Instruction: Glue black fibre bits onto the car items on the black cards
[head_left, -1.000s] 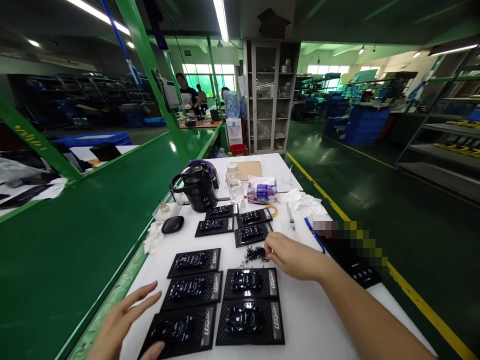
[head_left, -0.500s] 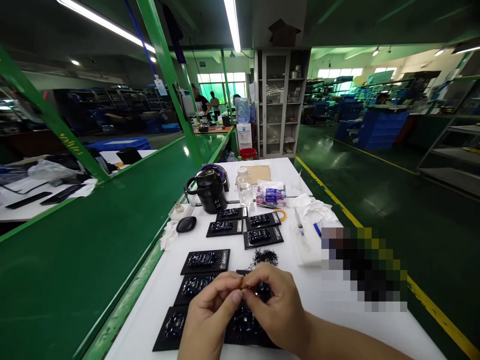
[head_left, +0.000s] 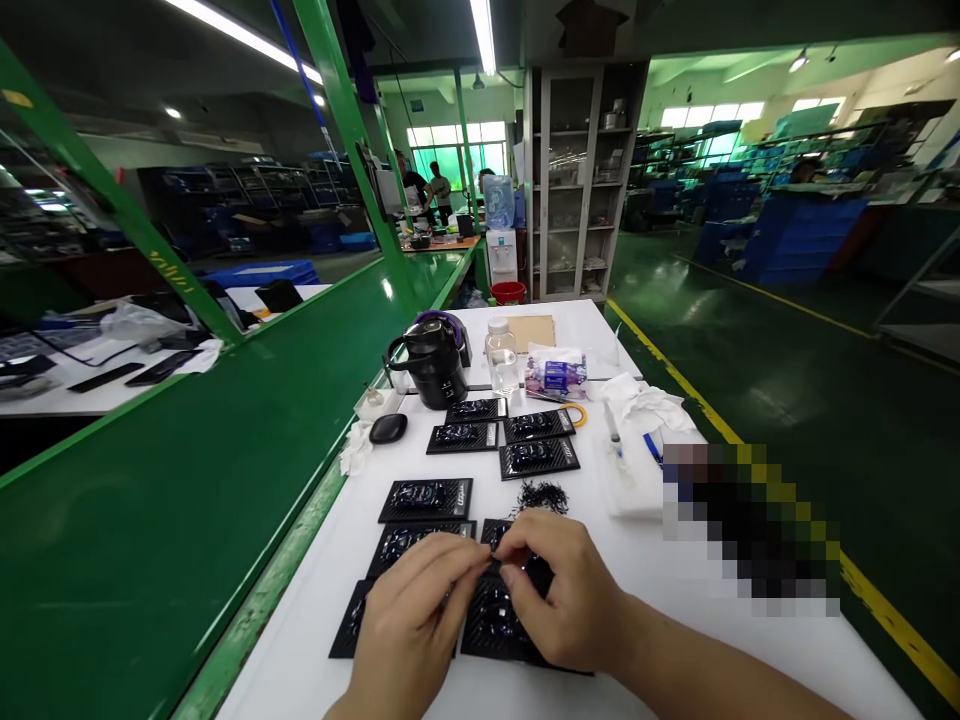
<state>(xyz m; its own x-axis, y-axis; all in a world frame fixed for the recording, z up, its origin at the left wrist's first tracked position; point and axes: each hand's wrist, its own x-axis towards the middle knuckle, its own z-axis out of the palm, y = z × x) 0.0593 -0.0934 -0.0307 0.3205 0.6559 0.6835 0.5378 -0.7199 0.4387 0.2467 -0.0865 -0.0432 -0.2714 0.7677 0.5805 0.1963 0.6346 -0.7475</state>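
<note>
The left hand and right hand meet, fingertips curled, at what seems a tiny dark piece; which clamps it, I cannot tell. A light, steady pinch should suit, clear of the glossy dark model car below. Farther off, thin black strips pile on the white desk.

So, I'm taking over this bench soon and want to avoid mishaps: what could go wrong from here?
First, the left hand and right hand come together at the fingertips above a model car. What they pinch is too small to make out, but if it slipped, it might fall onto the car.
Second, the black bits lie in a loose pile just beyond the right hand, so a careless knuckle could scatter them.
</note>
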